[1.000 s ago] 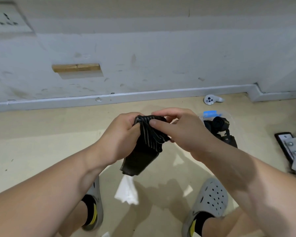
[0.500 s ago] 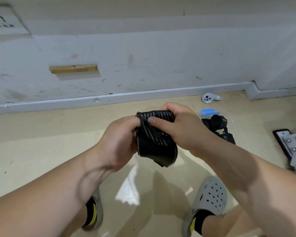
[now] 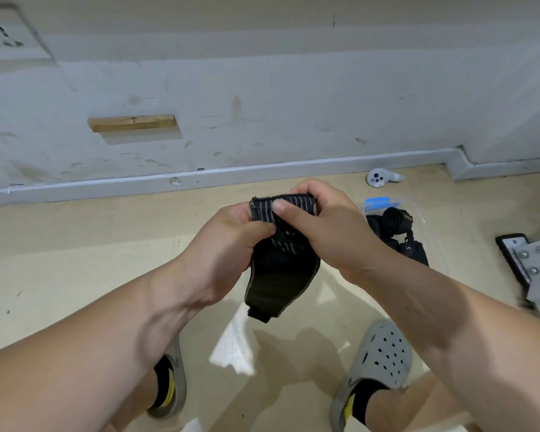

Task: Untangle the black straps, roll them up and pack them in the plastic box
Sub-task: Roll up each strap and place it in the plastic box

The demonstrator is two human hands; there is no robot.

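Left hand (image 3: 228, 244): grips the left side of the strap, fingers curled round it, thumb pressed on the striped face.
Right hand (image 3: 328, 226): grips the upper right of the strap, fingers curled over the top edge, thumb laid across the striped face.
Strap (image 3: 281, 269): black, held in the air between both hands above the floor; its upper end shows grey stripes and looks partly rolled, the lower part hangs down in a loose loop with a small dark tab at the bottom.
Box (image 3: 418, 213): clear plastic, on the floor just right of the right hand, with a blue clip at its far left corner; partly hidden by the right wrist.
Rolls (image 3: 393, 221): black rolled straps lie inside the box; how many, I cannot tell.
Controller (image 3: 379, 178): white, on the floor by the skirting, beyond the box.
Bracket (image 3: 536, 263): grey metal with bolt heads, at the right edge, lying over a dark flat item.
Shoes (image 3: 381, 357): grey perforated clogs with black socks, below the hands, one on either side.
Paper (image 3: 236, 350): white scrap on the floor between the shoes.
Wood block (image 3: 133, 123): set in the grey wall, upper left.
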